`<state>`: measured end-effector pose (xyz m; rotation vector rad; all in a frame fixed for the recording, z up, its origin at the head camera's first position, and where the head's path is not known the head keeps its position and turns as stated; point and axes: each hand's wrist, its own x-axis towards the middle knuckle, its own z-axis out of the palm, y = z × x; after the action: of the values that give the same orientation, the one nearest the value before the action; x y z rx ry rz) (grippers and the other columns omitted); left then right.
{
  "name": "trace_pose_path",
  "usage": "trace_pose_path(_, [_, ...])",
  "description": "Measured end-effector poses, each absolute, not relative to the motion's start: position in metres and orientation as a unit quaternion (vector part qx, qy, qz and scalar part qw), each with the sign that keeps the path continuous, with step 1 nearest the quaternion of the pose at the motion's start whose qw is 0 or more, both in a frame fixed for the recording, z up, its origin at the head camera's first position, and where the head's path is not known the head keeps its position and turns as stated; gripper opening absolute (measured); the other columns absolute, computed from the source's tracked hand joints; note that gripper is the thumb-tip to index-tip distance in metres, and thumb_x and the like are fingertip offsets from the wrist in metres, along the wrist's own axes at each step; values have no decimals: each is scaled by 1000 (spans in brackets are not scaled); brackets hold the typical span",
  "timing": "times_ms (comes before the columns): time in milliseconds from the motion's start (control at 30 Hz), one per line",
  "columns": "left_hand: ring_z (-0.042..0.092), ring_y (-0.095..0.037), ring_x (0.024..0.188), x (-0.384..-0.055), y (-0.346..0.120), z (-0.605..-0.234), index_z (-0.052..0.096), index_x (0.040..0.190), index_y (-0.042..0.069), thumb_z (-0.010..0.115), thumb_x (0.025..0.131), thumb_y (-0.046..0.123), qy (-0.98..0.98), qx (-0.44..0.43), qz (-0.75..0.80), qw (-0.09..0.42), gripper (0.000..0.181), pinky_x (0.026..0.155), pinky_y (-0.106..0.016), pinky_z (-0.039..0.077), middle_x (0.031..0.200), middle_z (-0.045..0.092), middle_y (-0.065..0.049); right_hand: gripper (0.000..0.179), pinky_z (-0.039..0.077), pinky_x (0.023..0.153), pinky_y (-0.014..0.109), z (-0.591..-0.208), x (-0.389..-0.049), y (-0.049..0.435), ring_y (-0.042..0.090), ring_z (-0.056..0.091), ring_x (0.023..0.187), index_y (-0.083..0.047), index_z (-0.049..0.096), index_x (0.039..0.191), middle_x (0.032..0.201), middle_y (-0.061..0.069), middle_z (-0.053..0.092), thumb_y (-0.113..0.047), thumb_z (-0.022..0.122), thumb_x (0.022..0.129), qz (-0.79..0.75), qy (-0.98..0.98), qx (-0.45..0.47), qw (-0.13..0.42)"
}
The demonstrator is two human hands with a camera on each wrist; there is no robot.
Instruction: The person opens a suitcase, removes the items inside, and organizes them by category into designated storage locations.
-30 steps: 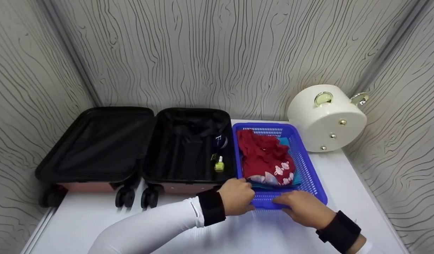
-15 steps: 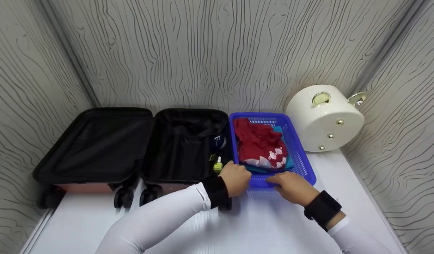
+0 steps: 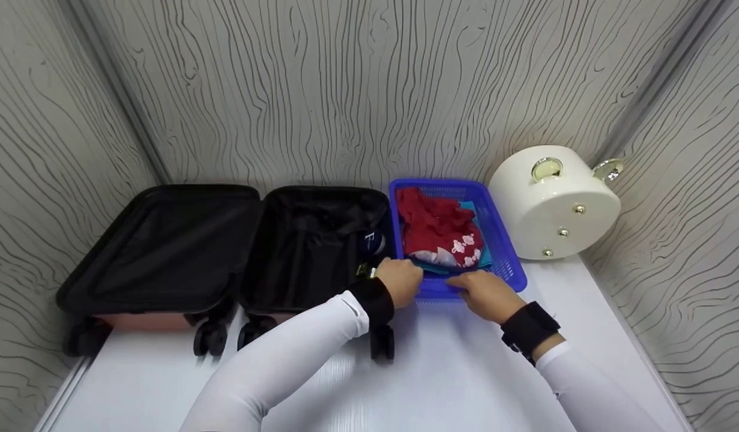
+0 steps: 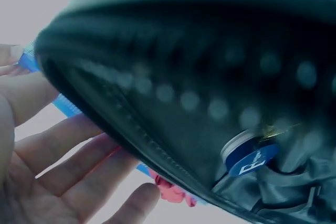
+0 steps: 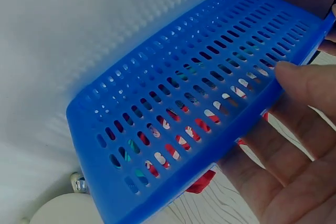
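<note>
A blue perforated plastic basket [image 3: 502,231] stands right of an open suitcase [image 3: 303,264]. In it lies a red garment [image 3: 432,225] with pale flower shapes, over teal cloth [image 3: 484,255]. My left hand [image 3: 399,282] holds the basket's near rim by its left corner, with the suitcase's black edge beside its fingers in the left wrist view. Farther right along that rim, my right hand [image 3: 488,296] grips with the thumb outside the wall and fingers over the inner side. A dark blue round tin [image 4: 249,158] with white lettering sits inside the suitcase.
The suitcase's other half [image 3: 171,246] lies open at the left, with black wheels [image 3: 210,336] toward me. A round white case [image 3: 552,204] with gold-coloured handles stands right of the basket. Patterned walls [image 3: 345,90] enclose the white table [image 3: 441,372].
Both hands have pushed the basket away from me toward the back wall, alongside the suitcase. My left hand now covers most of the small yellow-green bottle in the suitcase.
</note>
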<state>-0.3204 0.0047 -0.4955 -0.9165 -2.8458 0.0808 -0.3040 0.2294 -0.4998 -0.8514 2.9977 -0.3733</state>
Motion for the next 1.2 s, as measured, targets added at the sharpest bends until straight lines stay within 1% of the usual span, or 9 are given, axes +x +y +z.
trace_pose_path(167, [80,-24,91,-322,3,-494,84,101,14,73,99,16,-952,-300,12,56,11,81,-43,64,102,83,-5,31,59,102,56,-502,-311,230,44,74,119,5,76,128,124,22,79,8,63,100,-124,957,-262,7])
trace_pose_path(300, [79,-23,95,-321,1,-491,84,103,14,72,101,25,-954,-299,10,37,16,82,-43,65,105,83,-5,32,58,103,56,-502,-313,231,44,74,120,5,76,128,125,22,78,9,64,99,-125,957,-262,7])
trace_pose_path(433, [78,-25,100,-316,-4,-484,83,104,11,71,102,34,-952,-306,-23,10,25,85,-43,65,110,81,-8,31,58,103,58,-495,-316,234,44,74,119,5,76,127,124,21,79,2,71,96,-123,955,-270,-7])
trace_pose_path(533, [77,-26,98,-306,-10,-477,82,101,11,72,101,36,-946,-320,-46,9,27,83,-43,65,109,79,-9,34,57,104,62,-475,-325,241,46,73,119,4,74,128,125,23,78,-8,76,96,-119,958,-258,-42])
trace_pose_path(633, [77,-24,94,-295,-17,-468,81,96,12,73,102,39,-939,-339,-54,25,29,78,-42,64,103,78,-7,41,53,107,66,-443,-340,253,51,67,125,5,70,134,132,29,72,-15,76,98,-116,964,-223,-90])
trace_pose_path(767, [74,-21,86,-280,-28,-462,79,90,13,72,103,37,-931,-357,-57,49,28,71,-39,62,95,75,-4,48,48,109,70,-398,-365,275,58,59,129,8,64,138,138,37,62,-15,75,98,-111,964,-179,-162])
trace_pose_path(900, [71,-20,81,-264,-38,-468,81,93,16,74,101,38,-929,-362,-40,61,24,67,-37,60,94,76,-2,49,46,105,74,-370,-389,295,63,55,129,11,61,138,140,42,58,-12,74,95,-100,962,-139,-210])
trace_pose_path(1000, [69,-18,79,-251,-43,-477,82,97,18,77,99,41,-930,-360,-15,67,24,65,-34,57,94,75,0,50,45,102,77,-361,-403,309,67,51,130,12,59,139,143,44,54,-12,69,96,-95,968,-105,-207])
trace_pose_path(1200, [65,-16,74,-232,-55,-489,78,90,19,78,98,42,-928,-362,3,89,25,60,-30,52,88,71,2,54,40,107,80,-357,-422,334,71,41,136,13,49,146,152,49,40,-7,55,96,-89,980,-64,-164])
